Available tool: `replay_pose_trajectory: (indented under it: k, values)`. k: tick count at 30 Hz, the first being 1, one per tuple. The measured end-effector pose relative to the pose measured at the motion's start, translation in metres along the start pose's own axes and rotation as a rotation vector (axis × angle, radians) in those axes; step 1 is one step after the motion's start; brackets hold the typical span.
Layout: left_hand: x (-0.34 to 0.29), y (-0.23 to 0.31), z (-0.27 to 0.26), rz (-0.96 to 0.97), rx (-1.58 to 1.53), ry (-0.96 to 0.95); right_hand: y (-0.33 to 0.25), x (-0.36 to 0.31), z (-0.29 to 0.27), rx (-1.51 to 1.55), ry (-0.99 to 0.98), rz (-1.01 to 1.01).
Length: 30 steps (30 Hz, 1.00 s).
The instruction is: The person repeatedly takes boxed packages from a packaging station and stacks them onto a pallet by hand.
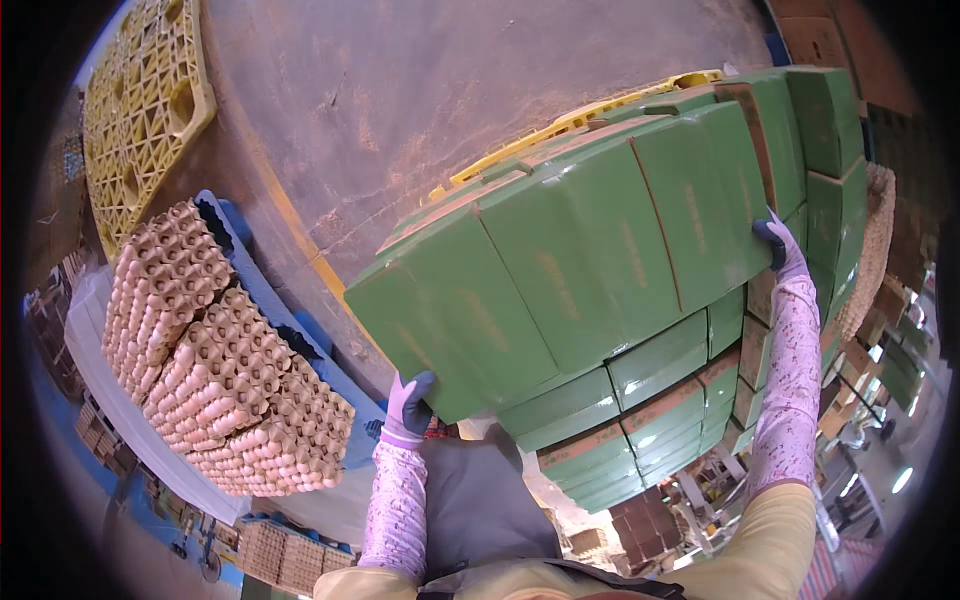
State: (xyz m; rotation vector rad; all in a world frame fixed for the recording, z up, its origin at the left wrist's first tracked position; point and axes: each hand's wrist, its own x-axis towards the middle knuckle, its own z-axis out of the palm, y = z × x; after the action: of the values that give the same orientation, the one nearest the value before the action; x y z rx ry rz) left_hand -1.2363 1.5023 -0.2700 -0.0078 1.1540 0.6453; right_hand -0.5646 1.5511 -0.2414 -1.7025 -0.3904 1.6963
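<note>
Concrete floor (480,80) lies beyond 2 gloved hands (412,408) (784,248), their grip pinching 1 green carton row (590,265) between them.

Egg trays (240,375) lie left of the stacked boxes (590,270), a pallet (197,80) beyond the trays.

Pink floral sleeves (785,400), yellow top (775,535)

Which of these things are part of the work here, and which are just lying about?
In the work:
- left hand and right hand, touching the green boxes' ends
- green boxes
- yellow pallet edge beyond them, probably

Apparently just lying about:
- egg trays, stacked at left
- yellow grid, upper left
</note>
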Motion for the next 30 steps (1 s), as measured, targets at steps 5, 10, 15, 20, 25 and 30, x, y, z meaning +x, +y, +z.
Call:
replay_pose_trajectory:
  k: [5, 10, 15, 20, 25, 30]
  values:
    - [0.006, 0.013, -0.003, 0.06, 0.567, 0.099, 0.002, 0.022, -0.031, -0.758, 0.052, -0.137]
    - [0.018, 0.025, 0.052, 0.162, 0.478, 0.26, 0.028, 0.063, -0.042, -0.675, 0.4, -0.006]
    - [0.021, 0.026, 0.052, 0.119, 0.371, 0.347, 0.053, 0.099, -0.038, -0.743, 0.414, -0.146]
    - [0.049, -0.004, 0.047, 0.12, 0.382, 0.271, 0.03, 0.09, -0.1, -0.923, 0.589, -0.214]
    - [0.044, 0.005, 0.038, 0.209, 0.449, 0.338, 0.01, 0.069, 0.027, -1.202, 0.754, -0.187]
    - [0.049, -0.016, 0.011, 0.502, 0.739, 0.342, 0.019, -0.058, 0.193, -1.388, 1.048, -0.7]
